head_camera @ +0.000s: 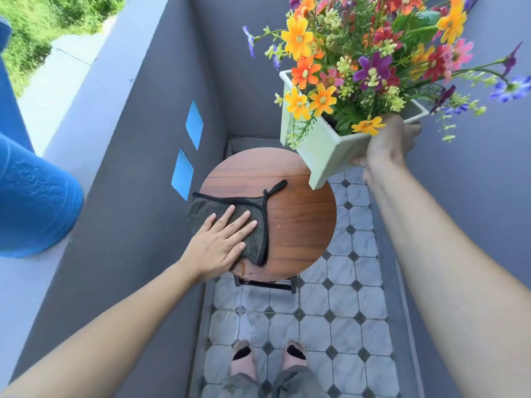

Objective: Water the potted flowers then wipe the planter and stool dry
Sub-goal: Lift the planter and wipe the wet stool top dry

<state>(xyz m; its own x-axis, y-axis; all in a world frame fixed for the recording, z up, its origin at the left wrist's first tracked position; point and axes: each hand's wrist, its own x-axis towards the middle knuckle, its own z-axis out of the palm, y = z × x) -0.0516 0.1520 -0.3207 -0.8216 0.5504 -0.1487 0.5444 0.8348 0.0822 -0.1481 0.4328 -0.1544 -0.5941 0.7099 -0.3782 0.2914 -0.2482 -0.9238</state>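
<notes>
A left hand [221,242], fingers spread flat, presses a dark grey fuzzy cloth [230,222] onto a round wood-grain stool top [298,222]. The right hand [385,145] grips a pale rectangular planter [321,150] of colourful flowers [370,53], lifted clear above the stool's far edge.

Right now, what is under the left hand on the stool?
The left hand lies flat on a dark grey cloth spread over the round wooden stool. The wood beneath the cloth is covered, so any wetness there cannot be seen.

Home balcony (tiled floor [342,305])
</notes>
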